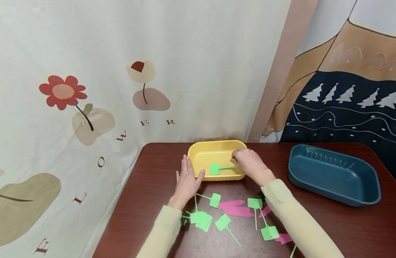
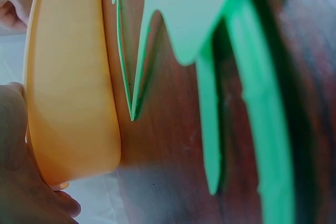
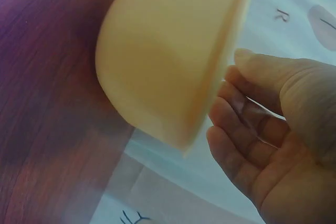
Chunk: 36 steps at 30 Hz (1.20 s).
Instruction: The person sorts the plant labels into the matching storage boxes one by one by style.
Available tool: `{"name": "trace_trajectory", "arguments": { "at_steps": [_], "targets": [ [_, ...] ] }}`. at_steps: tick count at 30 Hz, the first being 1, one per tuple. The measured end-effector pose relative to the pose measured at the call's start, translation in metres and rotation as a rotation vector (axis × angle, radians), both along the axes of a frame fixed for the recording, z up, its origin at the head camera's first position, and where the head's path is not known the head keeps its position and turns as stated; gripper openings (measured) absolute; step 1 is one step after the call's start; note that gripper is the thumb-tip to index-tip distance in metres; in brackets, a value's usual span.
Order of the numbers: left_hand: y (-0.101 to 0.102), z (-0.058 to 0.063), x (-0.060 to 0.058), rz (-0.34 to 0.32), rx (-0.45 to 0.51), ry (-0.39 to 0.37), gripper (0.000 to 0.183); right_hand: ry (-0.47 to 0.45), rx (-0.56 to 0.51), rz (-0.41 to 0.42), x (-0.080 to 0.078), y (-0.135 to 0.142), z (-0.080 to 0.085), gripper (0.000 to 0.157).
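A yellow basin (image 1: 217, 178) stands near the table's back edge. My left hand (image 1: 187, 179) rests on its left end, fingers straight along the outside and thumb at the front rim. My right hand (image 1: 251, 163) reaches over the right end, fingers curled, thumb and index finger close together. A green tag (image 1: 215, 169) lies inside the basin, its thin stem running to the right fingertips; the basin wall hides this contact in the right wrist view. More green tags (image 1: 222, 222) and pink tags (image 1: 238, 211) are scattered on the table between my forearms.
A dark blue basin (image 1: 336, 193) stands at the right of the brown table (image 1: 140, 200). Behind the table hangs a pale curtain (image 1: 198, 71) with flower prints. The right forearm passes over some tags at the front right.
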State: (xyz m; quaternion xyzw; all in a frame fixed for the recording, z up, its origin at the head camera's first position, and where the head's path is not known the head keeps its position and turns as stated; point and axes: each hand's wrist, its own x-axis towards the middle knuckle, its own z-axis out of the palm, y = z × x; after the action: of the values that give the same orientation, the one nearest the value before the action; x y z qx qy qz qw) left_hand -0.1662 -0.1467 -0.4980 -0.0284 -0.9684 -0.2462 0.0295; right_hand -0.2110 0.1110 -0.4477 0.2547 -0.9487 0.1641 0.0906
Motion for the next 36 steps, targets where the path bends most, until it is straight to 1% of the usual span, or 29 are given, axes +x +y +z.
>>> {"name": "trace_trajectory", "arguments": {
  "at_steps": [4, 9, 14, 18, 26, 31, 36],
  "targets": [
    [0.000, 0.000, 0.000, -0.001, 0.000, 0.000, 0.092, 0.013, -0.059, -0.035, 0.007, 0.008, 0.003, 0.014],
    [0.000, 0.000, 0.000, -0.002, 0.005, 0.002, 0.092, -0.018, -0.121, -0.093, 0.018, 0.018, 0.006, 0.019],
    [0.000, -0.001, 0.000, -0.008, 0.000, 0.000, 0.092, -0.030, -0.145, -0.125, 0.029, 0.029, 0.008, 0.022],
    [0.000, -0.001, -0.001, -0.010, 0.000, 0.001, 0.092, -0.025, -0.148, -0.131, 0.038, 0.037, 0.009, 0.026],
    [-0.001, 0.000, -0.002, -0.012, -0.008, 0.005, 0.092, -0.054, -0.138, -0.132, 0.057, 0.048, 0.008, 0.038],
    [-0.001, 0.001, -0.001, -0.013, -0.006, 0.003, 0.092, -0.062, -0.109, -0.136, 0.069, 0.055, 0.009, 0.040],
    [0.000, 0.001, -0.002, -0.013, -0.005, 0.003, 0.092, -0.076, -0.077, -0.121, 0.080, 0.063, 0.005, 0.039]
  ]
}}
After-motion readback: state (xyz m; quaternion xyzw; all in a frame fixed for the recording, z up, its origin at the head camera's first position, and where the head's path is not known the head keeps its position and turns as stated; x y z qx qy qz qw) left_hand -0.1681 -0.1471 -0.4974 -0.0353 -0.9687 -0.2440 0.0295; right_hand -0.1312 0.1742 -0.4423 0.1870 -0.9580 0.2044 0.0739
